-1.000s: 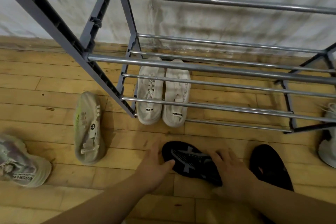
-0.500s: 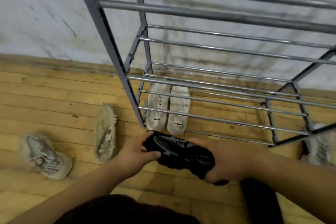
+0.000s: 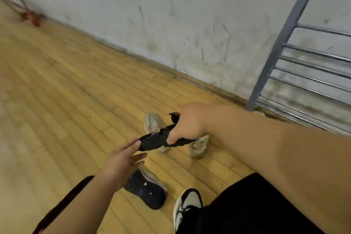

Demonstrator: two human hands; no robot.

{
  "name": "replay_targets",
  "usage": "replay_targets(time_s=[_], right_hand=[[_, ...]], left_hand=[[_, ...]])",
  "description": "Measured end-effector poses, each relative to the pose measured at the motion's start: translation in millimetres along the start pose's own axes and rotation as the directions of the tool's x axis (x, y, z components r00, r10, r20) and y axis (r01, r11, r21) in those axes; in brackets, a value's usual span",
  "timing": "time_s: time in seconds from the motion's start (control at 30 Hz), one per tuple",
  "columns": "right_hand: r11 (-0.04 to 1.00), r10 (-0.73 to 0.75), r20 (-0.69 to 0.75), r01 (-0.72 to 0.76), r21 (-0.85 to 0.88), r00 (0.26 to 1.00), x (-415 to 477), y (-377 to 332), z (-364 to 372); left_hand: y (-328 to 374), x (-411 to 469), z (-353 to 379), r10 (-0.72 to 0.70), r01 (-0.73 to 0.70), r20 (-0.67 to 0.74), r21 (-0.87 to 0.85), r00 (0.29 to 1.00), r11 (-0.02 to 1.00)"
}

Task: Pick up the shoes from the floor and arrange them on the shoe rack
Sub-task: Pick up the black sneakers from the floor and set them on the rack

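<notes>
My right hand [image 3: 187, 124] grips a black shoe [image 3: 153, 139] by its heel end and holds it in the air above the floor. My left hand [image 3: 124, 159] is under the shoe's toe with fingers straight, fingertips touching it. The grey metal shoe rack [image 3: 281, 49] stands at the far right against the wall. On the floor beneath the held shoe lie a pale grey sneaker [image 3: 152, 122] and a beige sneaker [image 3: 199, 147]. A dark blue shoe [image 3: 146, 192] lies on its side nearer me.
A white and black sneaker [image 3: 187, 205] shows at the bottom next to my dark trouser leg [image 3: 252, 207]. The wooden plank floor [image 3: 57, 100] stretches to the left. A red object [image 3: 31, 17] sits by the stained white wall [image 3: 190, 15] at far left.
The view has swung left, away from the rack. The black shoe went from the floor into both hands, and now my right hand holds it raised while my left has loosened to fingertip contact.
</notes>
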State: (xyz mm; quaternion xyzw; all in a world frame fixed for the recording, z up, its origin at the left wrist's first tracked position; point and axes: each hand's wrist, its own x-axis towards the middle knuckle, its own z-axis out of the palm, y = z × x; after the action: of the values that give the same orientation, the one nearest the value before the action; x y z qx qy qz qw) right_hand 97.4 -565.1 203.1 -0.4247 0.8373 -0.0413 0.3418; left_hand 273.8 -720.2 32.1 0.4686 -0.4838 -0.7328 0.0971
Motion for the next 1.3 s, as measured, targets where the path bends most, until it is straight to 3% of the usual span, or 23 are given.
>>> replay_targets(time_s=[0.17, 0.4, 0.5, 0.6, 0.73, 0.9, 0.97, 1.03, 1.17, 1.23, 1.3], right_hand=[[0.998, -0.059, 0.055, 0.058, 0.006, 0.997, 24.3, -54.3, 104.7], [0.971, -0.088, -0.032, 0.079, -0.225, 0.996, 52.8, -48.1, 131.7], [0.956, -0.103, -0.027, 0.092, -0.278, 0.994, 54.6, -44.2, 140.1], [0.924, -0.205, 0.074, 0.218, -0.315, 0.976, 54.1, -50.3, 153.9], [0.847, -0.321, 0.201, 0.376, -0.375, 0.925, 49.8, -64.9, 167.4], [0.806, -0.359, 0.239, 0.429, -0.408, 0.902, 49.0, -74.0, 174.0], [0.809, -0.34, 0.224, 0.406, -0.425, 0.913, 51.8, -71.2, 174.1], [0.814, -0.323, 0.195, 0.377, -0.442, 0.926, 53.8, -67.6, 174.4], [0.845, -0.263, 0.118, 0.288, -0.452, 0.957, 57.0, -58.4, 170.9], [0.864, -0.23, 0.05, 0.228, -0.449, 0.972, 60.1, -54.0, 167.6], [0.876, -0.199, -0.002, 0.177, -0.449, 0.98, 62.4, -52.2, 165.2]], left_hand=[[-41.9, -16.1, -81.8, -0.035, 0.038, -0.161, 0.017, 0.986, 0.999], [-123.6, -19.6, -126.3, -0.041, 0.141, -0.283, 0.344, 0.958, 0.928], [-166.8, -33.2, -133.8, -0.077, 0.212, -0.248, 0.586, 0.966, 0.782], [-216.1, -53.4, -137.7, -0.166, 0.194, -0.116, 0.767, 0.979, 0.611], [-258.6, -67.1, -136.5, -0.296, 0.211, -0.061, 0.836, 0.953, 0.507], [-293.3, -78.6, -123.3, -0.339, 0.137, -0.07, 0.974, 0.938, 0.179], [-297.6, -78.5, -121.0, -0.31, 0.109, -0.067, 0.987, 0.948, 0.122], [-288.5, -75.9, -120.8, -0.23, 0.12, -0.077, 0.977, 0.97, 0.176], [-224.0, -64.2, -130.6, 0.075, 0.049, -0.098, 0.87, 0.992, 0.491], [-178.5, -63.2, -138.8, 0.253, -0.059, -0.126, 0.787, 0.959, 0.614], [-144.7, -66.2, -151.6, 0.41, -0.156, -0.191, 0.72, 0.892, 0.676]])
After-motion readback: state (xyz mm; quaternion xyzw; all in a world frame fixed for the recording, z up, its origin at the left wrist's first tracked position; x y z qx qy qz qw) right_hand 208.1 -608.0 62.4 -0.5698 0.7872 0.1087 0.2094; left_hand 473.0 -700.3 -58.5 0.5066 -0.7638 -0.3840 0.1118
